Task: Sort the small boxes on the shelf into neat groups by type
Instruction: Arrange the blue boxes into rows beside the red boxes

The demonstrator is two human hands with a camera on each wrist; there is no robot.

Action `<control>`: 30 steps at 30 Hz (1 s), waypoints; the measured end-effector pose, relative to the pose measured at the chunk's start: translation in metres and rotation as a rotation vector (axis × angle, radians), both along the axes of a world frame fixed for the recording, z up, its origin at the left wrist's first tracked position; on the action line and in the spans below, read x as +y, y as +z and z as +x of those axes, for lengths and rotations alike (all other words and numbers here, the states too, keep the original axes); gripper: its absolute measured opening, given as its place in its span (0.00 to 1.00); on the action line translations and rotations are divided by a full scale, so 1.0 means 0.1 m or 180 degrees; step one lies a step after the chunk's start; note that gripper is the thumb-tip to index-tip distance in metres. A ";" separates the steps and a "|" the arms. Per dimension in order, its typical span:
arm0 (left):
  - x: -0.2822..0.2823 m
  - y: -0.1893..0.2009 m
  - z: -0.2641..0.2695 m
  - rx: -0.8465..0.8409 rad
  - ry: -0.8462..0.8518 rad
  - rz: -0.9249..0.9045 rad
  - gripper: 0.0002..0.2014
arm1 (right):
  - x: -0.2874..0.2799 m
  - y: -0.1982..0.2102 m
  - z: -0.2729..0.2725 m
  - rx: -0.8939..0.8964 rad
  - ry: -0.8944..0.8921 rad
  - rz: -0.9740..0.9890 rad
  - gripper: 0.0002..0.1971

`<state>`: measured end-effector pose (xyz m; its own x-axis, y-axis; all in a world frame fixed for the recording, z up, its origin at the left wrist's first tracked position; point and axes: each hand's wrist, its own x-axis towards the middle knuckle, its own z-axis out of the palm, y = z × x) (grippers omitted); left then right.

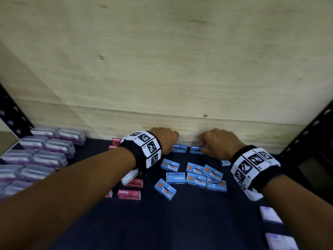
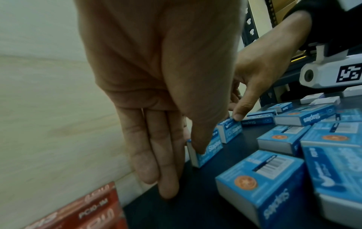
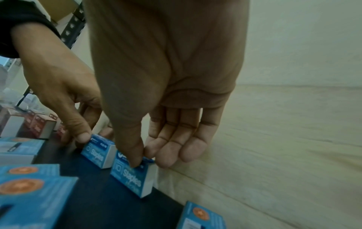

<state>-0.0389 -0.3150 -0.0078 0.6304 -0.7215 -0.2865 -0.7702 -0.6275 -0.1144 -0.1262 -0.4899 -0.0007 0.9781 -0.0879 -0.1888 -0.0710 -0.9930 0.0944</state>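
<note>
Two blue staples boxes stand on edge side by side against the wooden back wall (image 1: 162,78). My left hand (image 1: 173,143) pinches the left blue box (image 1: 180,148) between thumb and fingers; in the left wrist view the thumb presses its front face (image 2: 207,150), with the fingers behind it. My right hand (image 1: 203,147) pinches the right blue box (image 1: 195,149). In the right wrist view that hand (image 3: 149,161) holds the top edge of its box (image 3: 133,179). A narrow gap separates the two boxes.
Several loose blue staples boxes (image 1: 196,175) lie scattered on the dark shelf (image 1: 180,222) just behind my wrists. Red staples boxes (image 1: 128,194) sit left of them. Clear plastic cases (image 1: 41,154) fill the far left. White boxes (image 1: 270,214) lie at the right edge.
</note>
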 end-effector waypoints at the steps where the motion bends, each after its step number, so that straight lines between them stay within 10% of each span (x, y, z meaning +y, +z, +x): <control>1: 0.00 0.00 -0.01 -0.0013 0.0008 -0.0004 0.15 | 0.00 0.00 0.00 -0.0009 -0.0007 -0.0001 0.12; 30: 0.17 0.15 -0.28 0.0694 -0.0349 0.0044 0.16 | -0.01 0.04 -0.49 0.0941 -0.0176 0.0722 0.20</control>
<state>-0.0671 -0.2980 0.0073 0.4706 -0.7773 -0.4175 -0.8411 -0.5382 0.0541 -0.1754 -0.4912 0.0035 0.8733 -0.0627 -0.4831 -0.1278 -0.9864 -0.1030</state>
